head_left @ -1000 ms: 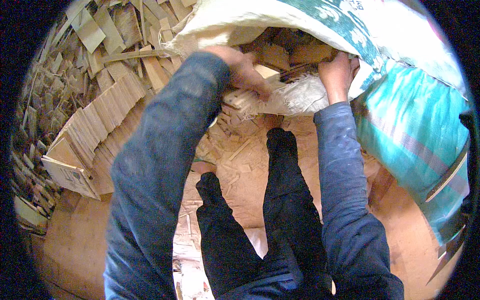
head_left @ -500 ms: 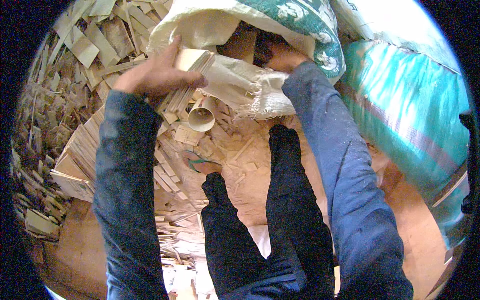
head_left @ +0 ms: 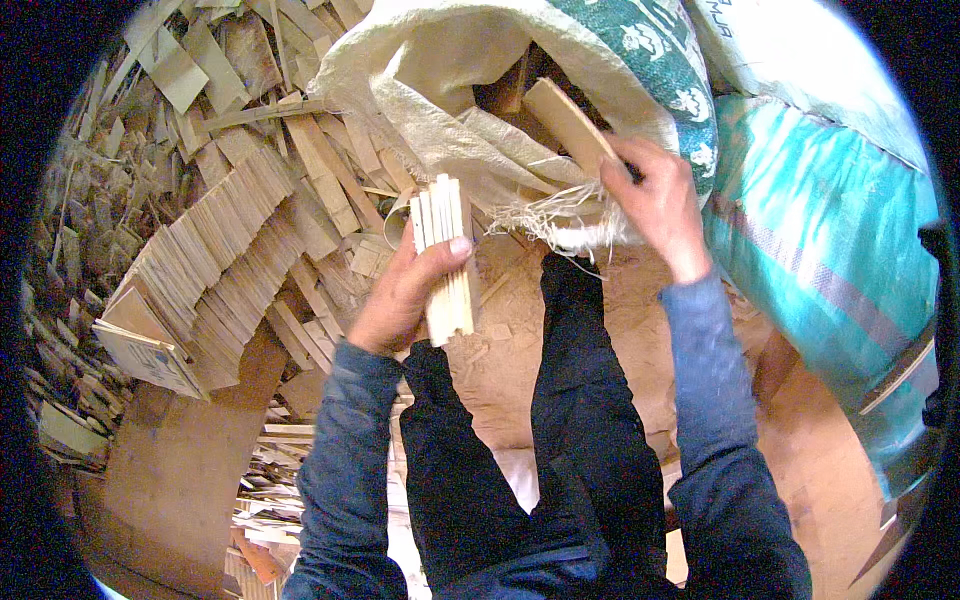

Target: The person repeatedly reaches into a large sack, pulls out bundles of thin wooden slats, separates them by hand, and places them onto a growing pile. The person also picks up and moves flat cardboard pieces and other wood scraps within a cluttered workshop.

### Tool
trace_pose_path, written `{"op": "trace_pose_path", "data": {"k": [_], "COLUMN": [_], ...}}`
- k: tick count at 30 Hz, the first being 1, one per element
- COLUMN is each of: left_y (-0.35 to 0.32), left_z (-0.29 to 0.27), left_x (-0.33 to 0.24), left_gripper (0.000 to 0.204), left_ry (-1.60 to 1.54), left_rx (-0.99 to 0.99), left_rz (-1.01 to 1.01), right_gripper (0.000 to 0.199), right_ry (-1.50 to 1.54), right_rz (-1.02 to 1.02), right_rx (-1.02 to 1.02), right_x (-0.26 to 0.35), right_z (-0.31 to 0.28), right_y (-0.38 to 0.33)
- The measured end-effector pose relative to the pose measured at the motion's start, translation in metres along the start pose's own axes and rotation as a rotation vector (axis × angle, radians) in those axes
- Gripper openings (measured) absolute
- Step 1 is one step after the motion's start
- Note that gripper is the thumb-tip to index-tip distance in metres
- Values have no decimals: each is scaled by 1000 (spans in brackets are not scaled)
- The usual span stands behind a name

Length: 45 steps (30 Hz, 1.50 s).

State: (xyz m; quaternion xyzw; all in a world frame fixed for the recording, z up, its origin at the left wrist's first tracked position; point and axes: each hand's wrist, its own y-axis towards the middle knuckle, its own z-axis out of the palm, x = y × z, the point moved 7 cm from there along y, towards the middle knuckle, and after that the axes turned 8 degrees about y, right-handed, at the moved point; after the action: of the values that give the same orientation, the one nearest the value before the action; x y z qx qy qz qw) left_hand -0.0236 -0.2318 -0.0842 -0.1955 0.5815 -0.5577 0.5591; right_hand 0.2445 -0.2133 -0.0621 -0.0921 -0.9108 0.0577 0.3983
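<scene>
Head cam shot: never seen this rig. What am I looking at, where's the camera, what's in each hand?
There is no machine here: a person works with two bare hands. The picture comes from a wide fisheye camera worn on the person's head, looking down, so the blue sleeves and dark trousers are their own and straight edges bend near the rim. The left hand grips a bundle of thin pale wooden slats, held upright. The right hand holds a single flat wood piece at the mouth of a white woven sack. A teal sack stands on the person's right. On their left, a neat row of stacked slats lies among loose wood offcuts on the sawdust-covered floor.
</scene>
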Motion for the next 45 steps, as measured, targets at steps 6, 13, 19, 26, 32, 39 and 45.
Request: {"op": "trace_pose_path", "data": {"k": [6,13,19,26,32,39,45], "left_y": [16,11,13,22,29,17,16], "left_z": [18,15,11,4,8,16,37], "left_x": [27,15,25,22,23,-4,-44], "left_gripper": [54,59,60,61,63,101,116], "left_ry": [-421,-219,-263,-135,-250,20,380], "left_rx": [-84,-69,-10,-70,-33,135,340], "left_rz": [157,184,71,160,108,117,300], "right_gripper": [37,45,45,33,49,65,66], "right_ry": [116,366,605,449,-58,77,157], "right_rz": [95,66,-36,251,99,-24,323], "right_rx": [129,272,566,39,332,441,181], "right_x": [87,111,95,-40,-130,-136,-109], "right_z": [19,43,56,74,144,146,104], "right_y": [-51,-58,-47,27,73,72,44]}}
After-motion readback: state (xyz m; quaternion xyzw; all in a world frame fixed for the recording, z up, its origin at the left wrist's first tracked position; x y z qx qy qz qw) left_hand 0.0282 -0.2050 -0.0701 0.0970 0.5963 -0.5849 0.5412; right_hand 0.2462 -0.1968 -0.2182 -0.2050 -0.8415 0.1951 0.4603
